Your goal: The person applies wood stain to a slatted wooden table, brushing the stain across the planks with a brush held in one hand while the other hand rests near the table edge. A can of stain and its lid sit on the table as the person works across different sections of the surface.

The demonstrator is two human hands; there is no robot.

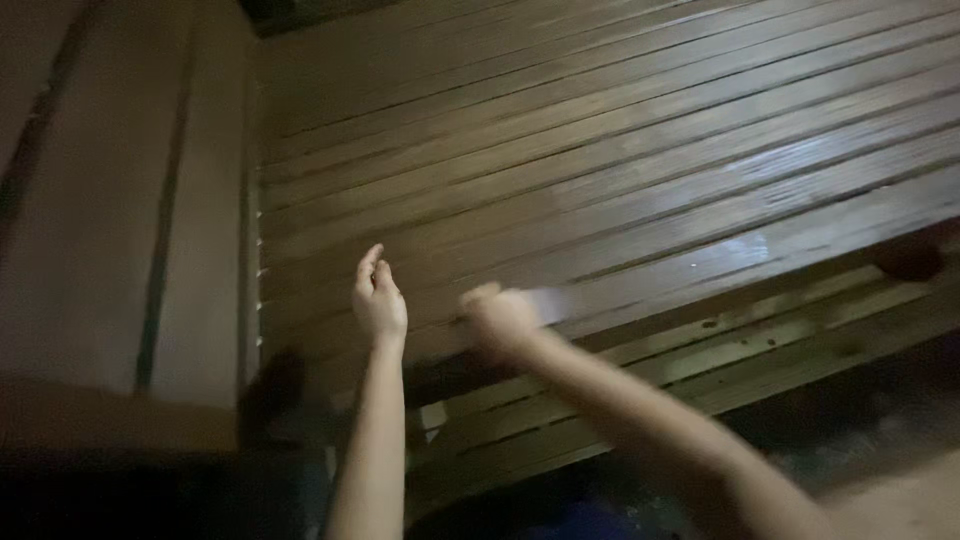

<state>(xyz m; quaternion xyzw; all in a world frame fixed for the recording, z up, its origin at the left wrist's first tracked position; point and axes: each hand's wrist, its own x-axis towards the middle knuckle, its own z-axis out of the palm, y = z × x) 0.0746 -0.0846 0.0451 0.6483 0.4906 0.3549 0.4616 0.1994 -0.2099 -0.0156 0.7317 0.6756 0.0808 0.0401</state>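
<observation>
Both bare arms reached up from the bottom of the view toward a slatted wooden surface [620, 150] of long brown boards running slantwise, with narrow dark gaps between them. The left hand [378, 300] was raised edge-on over the lower left part of those slats, its fingers loosely together and slightly curled, holding nothing and touching nothing that could be seen. Just to the right of it, over the same lower boards, the right hand [497, 320] was blurred by motion; it seemed closed around a small pale object [545, 303] that stuck out toward the right from its fingers, though the blur made it impossible to tell what the object was or how firmly the fingers gripped it. The two hands were near each other but apart. Left of the slats stood a plain tan panel [90, 220] crossed by dark vertical lines. At the right edge of the slats sat a dark rounded shape [908, 256], too dim to identify.
</observation>
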